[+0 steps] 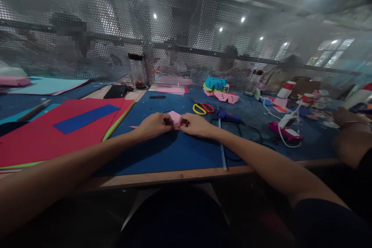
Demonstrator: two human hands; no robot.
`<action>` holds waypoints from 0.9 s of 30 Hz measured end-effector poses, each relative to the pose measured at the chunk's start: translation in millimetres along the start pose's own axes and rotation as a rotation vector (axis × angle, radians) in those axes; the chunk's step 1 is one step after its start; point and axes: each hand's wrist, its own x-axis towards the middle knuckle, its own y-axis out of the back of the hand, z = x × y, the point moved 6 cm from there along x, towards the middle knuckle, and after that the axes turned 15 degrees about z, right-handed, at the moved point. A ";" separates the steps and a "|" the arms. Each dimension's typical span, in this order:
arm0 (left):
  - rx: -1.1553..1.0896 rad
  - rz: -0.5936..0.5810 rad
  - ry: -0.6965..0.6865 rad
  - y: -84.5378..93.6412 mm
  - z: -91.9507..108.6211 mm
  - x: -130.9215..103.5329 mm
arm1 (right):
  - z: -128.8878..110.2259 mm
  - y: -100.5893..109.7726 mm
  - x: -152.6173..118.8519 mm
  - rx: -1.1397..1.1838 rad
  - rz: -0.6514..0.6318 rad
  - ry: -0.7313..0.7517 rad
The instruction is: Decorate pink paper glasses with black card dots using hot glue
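Note:
A small piece of pink paper [174,117] lies between my two hands over the blue table mat. My left hand [158,124] has its fingers curled on the paper's left side. From the right, my right hand [194,124] pinches the other side, its fingertips close to those of the left. The paper's pointed top shows above the fingers; parts of its lower area are covered by them. Scissors with red and yellow handles [203,109] lie beyond my right hand, and a blue glue gun [229,116] rests to their right.
Red sheets [37,124] with a blue strip [87,118] lie at left. Behind are a jar [137,71], a phone [115,91] and cut paper shapes [215,83]. A glue stick [222,147], cables and a magenta glue gun [286,132] lie at right, near another person's arm [353,135].

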 end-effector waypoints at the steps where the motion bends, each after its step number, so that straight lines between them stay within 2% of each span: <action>1: -0.007 -0.001 -0.009 0.5 -0.6 0.3 | -0.1 0.9 0.0 0.000 -0.004 -0.001; 12: -0.101 -0.084 -0.019 -0.4 -7.6 3.4 | -3.1 13.8 -2.0 0.029 -0.094 -0.027; 23: -0.056 -0.179 0.021 9.8 -3.7 2.8 | -1.5 24.8 -3.7 0.037 -0.183 -0.104; 27: -0.061 -0.198 0.017 11.2 -7.9 3.4 | -0.1 28.7 -4.4 0.017 -0.190 -0.109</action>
